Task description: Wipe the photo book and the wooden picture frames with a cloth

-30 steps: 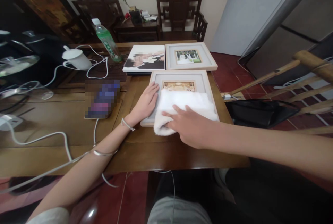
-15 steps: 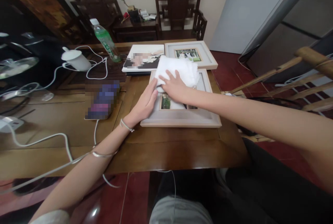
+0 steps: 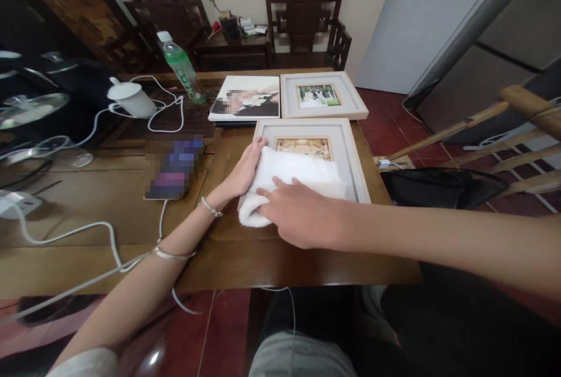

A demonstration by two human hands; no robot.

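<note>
A picture frame (image 3: 356, 155) with a pale wooden edge and a photo inside lies flat on the wooden table (image 3: 315, 263). Across its lower part is a folded white cloth (image 3: 298, 168), which hangs past the near edge and hides much of the photo. My right hand (image 3: 302, 212) presses on the cloth with its fingers bent into it, near the frame's front edge. Along the frame's left side, my left hand (image 3: 246, 168) grips the edge, its fingertips by the upper left of the cloth.
Behind lie a second framed photo (image 3: 350, 96) and a white-edged photo panel (image 3: 267, 105) on a dark item. To the left are a green-labelled bottle (image 3: 180, 67), a lidded white cup (image 3: 131, 99), a phone (image 3: 173, 169) and white cables (image 3: 100, 225). A wooden chair (image 3: 482, 111) stands right.
My right hand has drawn the cloth toward me, from the frame's upper part to its near edge, uncovering the photo's top. My left hand stays at the left side.
</note>
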